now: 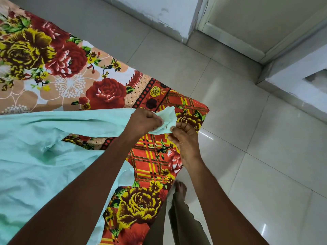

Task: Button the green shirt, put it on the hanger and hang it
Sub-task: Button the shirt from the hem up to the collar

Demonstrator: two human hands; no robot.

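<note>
The pale green shirt lies spread over the left part of a bed. One sleeve stretches right toward the bed's corner, and its cuff is lifted off the sheet. My left hand pinches the cuff from the left. My right hand grips the same cuff from below and to the right. A small dark button shows on the cuff between my fingers. No hanger is in view.
The bed carries a floral sheet in red, yellow and orange, with its corner beside my hands. Glossy beige floor tiles lie to the right. A white wall and door frame stand beyond. My foot is on the floor.
</note>
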